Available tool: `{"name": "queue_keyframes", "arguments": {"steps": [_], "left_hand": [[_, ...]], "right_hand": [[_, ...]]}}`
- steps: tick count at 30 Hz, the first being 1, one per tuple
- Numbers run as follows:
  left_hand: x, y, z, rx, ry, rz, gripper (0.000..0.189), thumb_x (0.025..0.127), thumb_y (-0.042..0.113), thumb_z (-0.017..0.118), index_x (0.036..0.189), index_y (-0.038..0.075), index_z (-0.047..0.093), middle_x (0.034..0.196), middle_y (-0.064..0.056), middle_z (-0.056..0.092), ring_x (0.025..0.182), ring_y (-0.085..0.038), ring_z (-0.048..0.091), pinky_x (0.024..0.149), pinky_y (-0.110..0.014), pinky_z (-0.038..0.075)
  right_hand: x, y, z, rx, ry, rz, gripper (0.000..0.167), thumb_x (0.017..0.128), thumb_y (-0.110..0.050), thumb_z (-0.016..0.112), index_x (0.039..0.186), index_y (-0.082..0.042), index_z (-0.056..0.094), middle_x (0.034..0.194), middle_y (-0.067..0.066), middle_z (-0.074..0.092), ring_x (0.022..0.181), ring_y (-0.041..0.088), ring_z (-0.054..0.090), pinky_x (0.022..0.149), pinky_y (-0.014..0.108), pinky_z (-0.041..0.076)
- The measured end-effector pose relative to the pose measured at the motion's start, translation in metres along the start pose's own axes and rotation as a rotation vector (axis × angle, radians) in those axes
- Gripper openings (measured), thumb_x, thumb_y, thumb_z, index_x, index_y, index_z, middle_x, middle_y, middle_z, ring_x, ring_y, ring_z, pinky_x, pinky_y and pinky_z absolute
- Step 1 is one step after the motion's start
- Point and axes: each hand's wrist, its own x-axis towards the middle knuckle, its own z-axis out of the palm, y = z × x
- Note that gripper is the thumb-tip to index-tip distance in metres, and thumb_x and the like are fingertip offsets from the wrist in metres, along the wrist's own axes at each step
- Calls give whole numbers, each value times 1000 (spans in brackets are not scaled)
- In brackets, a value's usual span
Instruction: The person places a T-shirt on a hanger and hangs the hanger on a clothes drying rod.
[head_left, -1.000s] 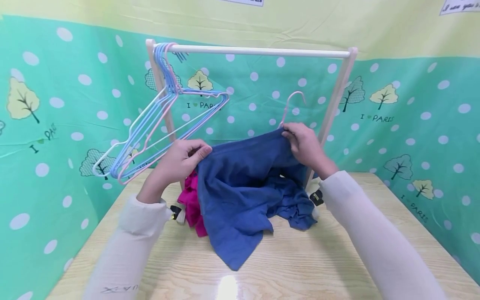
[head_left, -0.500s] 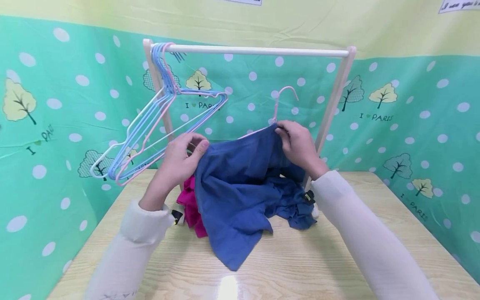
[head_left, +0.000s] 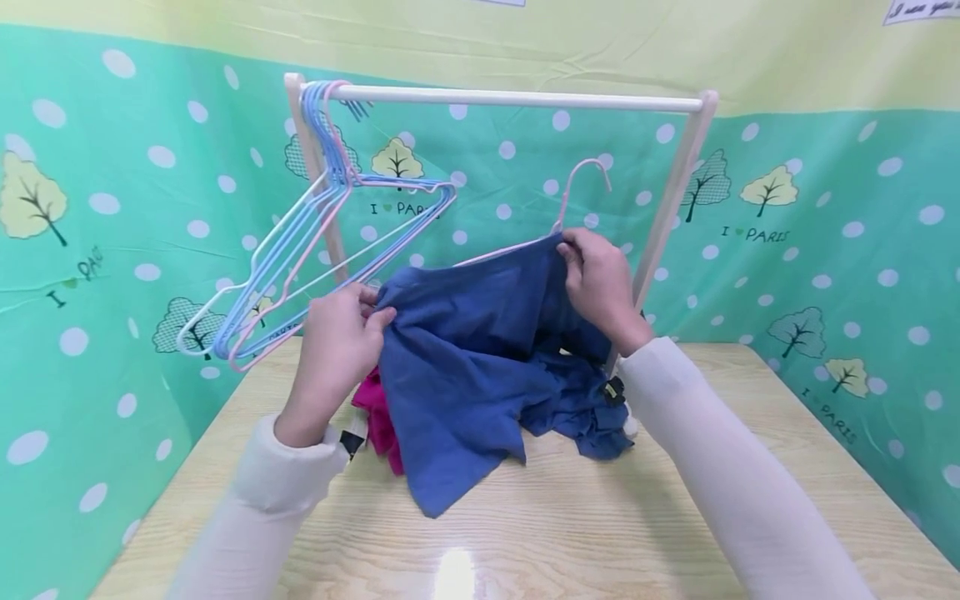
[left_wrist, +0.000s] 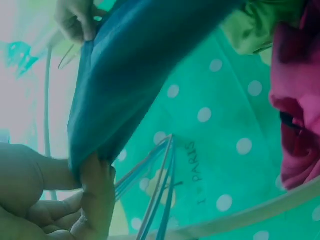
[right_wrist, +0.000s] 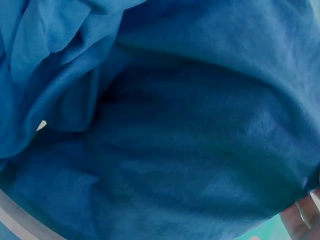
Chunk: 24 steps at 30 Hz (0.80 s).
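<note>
A blue garment (head_left: 457, 367) is stretched between both hands in the head view, its lower part hanging in folds. My left hand (head_left: 333, 350) pinches its upper left corner between thumb and fingers. At the upper right edge, my right hand (head_left: 600, 279) grips the cloth beside the neck of a pink hanger (head_left: 565, 204). The hanger's hook sticks up above the cloth, and a strip of its arm shows along the top edge; the rest is hidden behind the garment. Blue cloth (right_wrist: 190, 135) fills most of the right wrist view.
A rack with a white rail (head_left: 525, 98) stands behind the garment. Several blue, white and pink hangers (head_left: 330, 192) hang at its left end. Magenta cloth (head_left: 382, 425) lies on the wooden table (head_left: 525, 533); green cloth (left_wrist: 250, 30) shows in the left wrist view.
My left hand has moved left and slightly down, drawing the garment's left corner outward. The hanger hook has risen a little, and more of the hanger's arm shows above the cloth.
</note>
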Motion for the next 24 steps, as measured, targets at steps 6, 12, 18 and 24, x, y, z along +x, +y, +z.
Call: {"name": "queue_keyframes", "arguments": {"steps": [6,12,18,24], "left_hand": [[7,1,-24,27,127,150,15,97,10,71,99,-3,78,87,-19,75,73,-34,67,68,-43,50],[20,-3,-37,40,78,335,13,96,6,71,100,-2,79,92,-20,76,80,-37,71,73,-48,55],[24,-8,-34,53,-66,396,11,94,6,73,102,0,80,95,-16,76,83,-31,72,73,-47,57],[21,0,-16,149,-92,436,14,95,6,72,104,-2,79,95,-16,75,86,-33,71,78,-48,58]], "right_hand": [[-7,11,1,44,10,-74,20,105,-7,55,114,5,69,110,22,71,100,37,66,87,48,52],[-13,14,4,81,45,-150,21,103,-3,59,118,8,70,112,24,72,104,39,68,90,49,54],[-11,5,8,99,85,-151,22,104,-7,58,117,6,70,111,22,72,99,36,70,85,46,55],[-14,-6,17,94,115,-106,20,105,-10,57,113,4,70,108,20,72,90,33,68,79,44,54]]}}
